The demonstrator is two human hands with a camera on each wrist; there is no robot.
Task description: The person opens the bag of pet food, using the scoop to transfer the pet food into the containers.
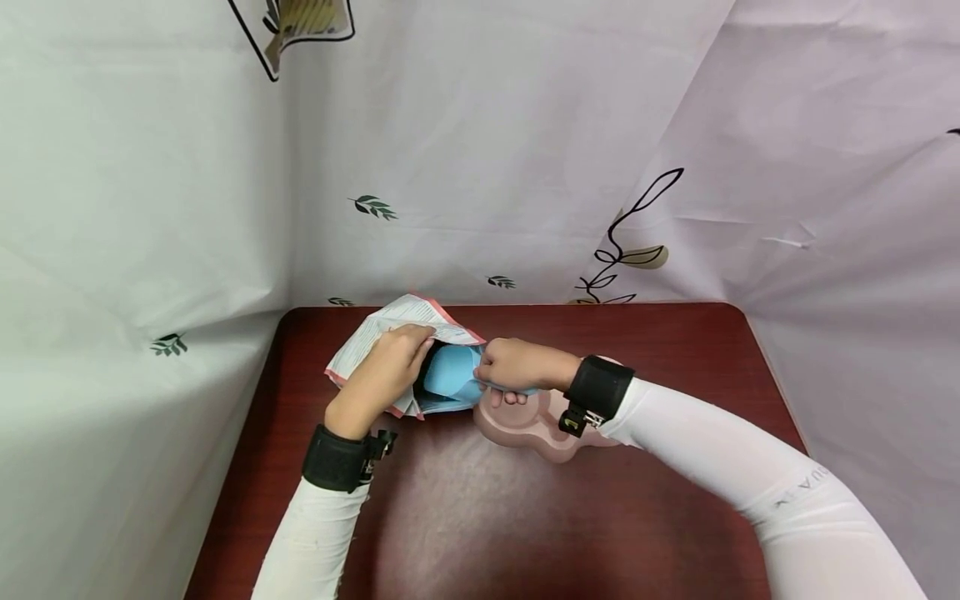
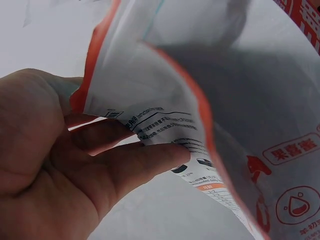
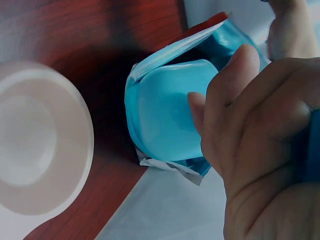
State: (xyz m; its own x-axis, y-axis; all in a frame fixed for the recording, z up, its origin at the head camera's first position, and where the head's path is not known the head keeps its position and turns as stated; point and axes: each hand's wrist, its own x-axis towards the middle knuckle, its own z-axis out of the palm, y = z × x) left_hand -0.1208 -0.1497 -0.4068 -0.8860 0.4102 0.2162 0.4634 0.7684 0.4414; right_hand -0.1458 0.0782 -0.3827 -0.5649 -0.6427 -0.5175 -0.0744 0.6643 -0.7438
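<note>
A blue scoop (image 1: 452,371) is sitting inside a printed bag (image 1: 401,315) near eleven o'clock on the tabletop (image 1: 465,508); the right hand (image 1: 517,364) is gripping it, the left hand (image 1: 392,360) is holding the bag's rim. A pink bowl (image 1: 557,453) is lying at the bag's four o'clock.

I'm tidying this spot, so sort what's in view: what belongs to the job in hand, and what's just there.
In the job:
- printed bag, held open
- blue scoop, in its mouth
- pink bowl, probably, being close by

Just there:
- table
- patterned sheet behind
</note>
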